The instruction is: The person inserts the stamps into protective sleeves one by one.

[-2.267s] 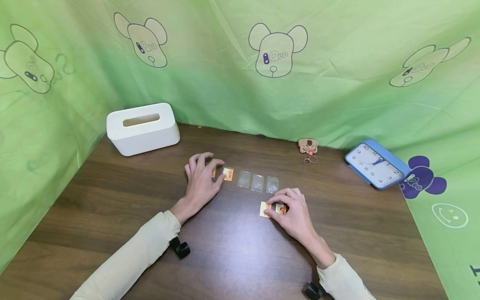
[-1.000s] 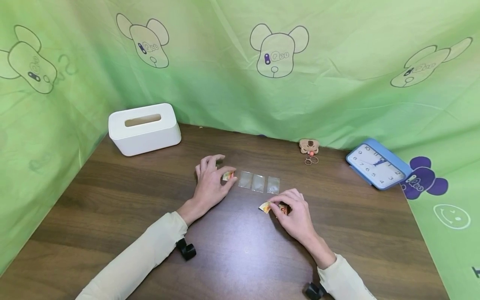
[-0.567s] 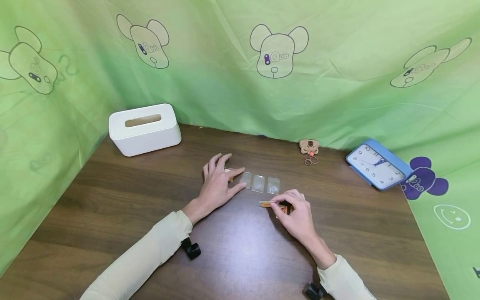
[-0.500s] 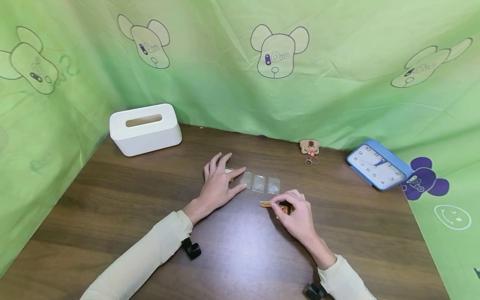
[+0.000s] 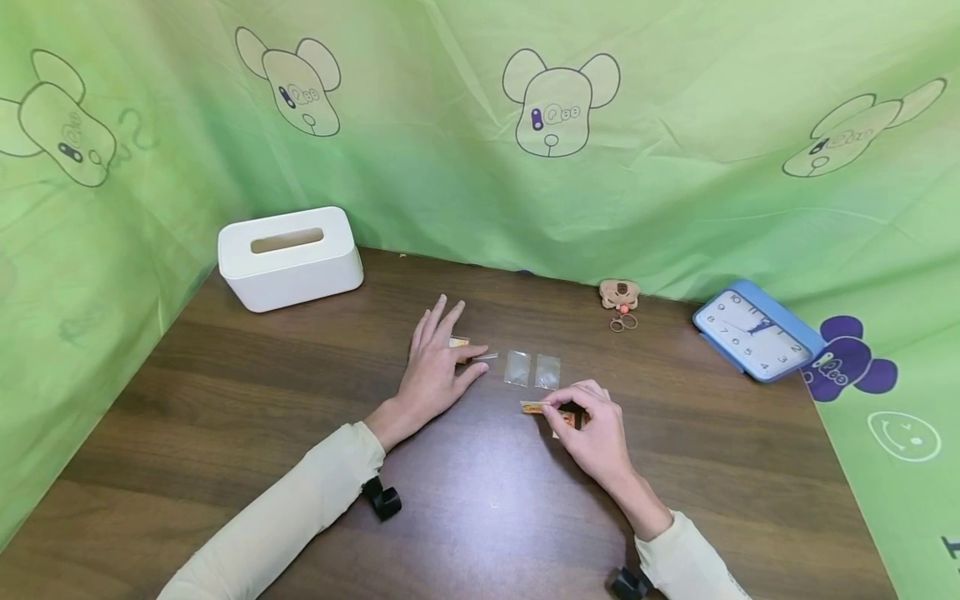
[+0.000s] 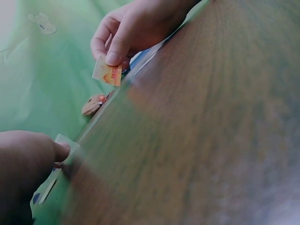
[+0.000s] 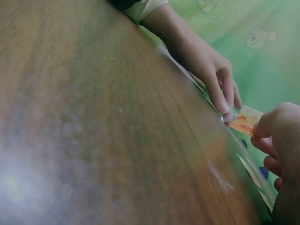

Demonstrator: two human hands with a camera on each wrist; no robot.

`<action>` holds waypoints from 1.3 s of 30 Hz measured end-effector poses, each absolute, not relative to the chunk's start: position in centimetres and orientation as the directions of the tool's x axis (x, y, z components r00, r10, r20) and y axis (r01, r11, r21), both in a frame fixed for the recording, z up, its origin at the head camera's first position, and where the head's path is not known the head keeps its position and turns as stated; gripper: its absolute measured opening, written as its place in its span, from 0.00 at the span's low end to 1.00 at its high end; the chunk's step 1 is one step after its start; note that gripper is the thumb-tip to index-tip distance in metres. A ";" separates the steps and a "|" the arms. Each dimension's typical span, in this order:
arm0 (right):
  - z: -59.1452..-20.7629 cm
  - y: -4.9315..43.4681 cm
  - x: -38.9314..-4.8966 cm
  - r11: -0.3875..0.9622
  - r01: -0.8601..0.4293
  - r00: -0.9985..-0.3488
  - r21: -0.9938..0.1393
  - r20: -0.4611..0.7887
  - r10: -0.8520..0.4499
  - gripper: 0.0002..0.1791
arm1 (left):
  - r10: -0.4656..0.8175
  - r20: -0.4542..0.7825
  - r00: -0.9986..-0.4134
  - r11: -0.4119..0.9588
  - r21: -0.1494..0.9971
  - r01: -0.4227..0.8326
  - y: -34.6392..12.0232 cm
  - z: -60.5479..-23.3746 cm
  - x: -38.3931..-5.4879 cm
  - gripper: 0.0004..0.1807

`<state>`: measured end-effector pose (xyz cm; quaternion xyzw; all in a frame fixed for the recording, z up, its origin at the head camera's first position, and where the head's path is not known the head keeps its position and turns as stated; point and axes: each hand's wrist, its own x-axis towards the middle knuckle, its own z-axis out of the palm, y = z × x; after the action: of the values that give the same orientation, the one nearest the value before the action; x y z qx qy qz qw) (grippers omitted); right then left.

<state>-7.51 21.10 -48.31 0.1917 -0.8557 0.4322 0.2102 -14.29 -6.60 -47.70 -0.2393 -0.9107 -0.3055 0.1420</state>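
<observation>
My left hand [image 5: 429,371] pinches a small clear plastic sleeve [image 5: 487,356] between thumb and index finger, its other fingers spread. Seen from the head, that sleeve stands edge-on; the left wrist view shows it upright [image 6: 67,141]. A small orange-and-cream card [image 5: 532,407] is pinched in my right hand [image 5: 592,425], tilted up off the table; its orange print shows in the left wrist view [image 6: 108,72]. Another orange card [image 5: 566,421] lies under the right hand, partly covered. Behind the left index finger, a printed card [image 5: 459,341] is partly hidden. Two clear sleeves [image 5: 517,367] lie flat between the hands.
A white tissue box [image 5: 288,262] stands at the back left of the brown wooden table [image 5: 300,350]. Towards the back right are a brown bear-face trinket with rings [image 5: 618,293] and a blue clock [image 5: 757,329]. Green printed cloth [image 5: 420,167] hangs around the table.
My left hand has moved right from the printed cards to the leftmost clear sleeve, which has been raised on edge. The right hand has lifted its card from flat to upright, staying in place.
</observation>
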 end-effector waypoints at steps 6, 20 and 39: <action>-48.3 21.1 -7.5 0.546 -0.508 -0.839 -0.667 0.526 -0.138 0.03 | 0.292 0.409 -0.865 0.644 0.584 0.494 -6.4 -47.4 -13.5 0.14; -47.9 20.7 -7.4 0.496 -0.526 -0.827 -0.691 0.552 -0.108 0.08 | 0.210 0.560 -0.802 0.463 0.665 0.586 -7.5 -49.0 -11.8 0.12; -47.4 20.0 -7.0 0.485 -0.509 -0.832 -0.711 0.550 -0.068 0.13 | 0.244 0.347 -0.906 0.358 0.836 0.417 -7.6 -47.1 -10.0 0.28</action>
<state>-7.01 20.02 -47.44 0.1739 -0.8302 0.4765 0.2315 -10.01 -7.60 -47.08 -0.2014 -0.8200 -0.5295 0.0815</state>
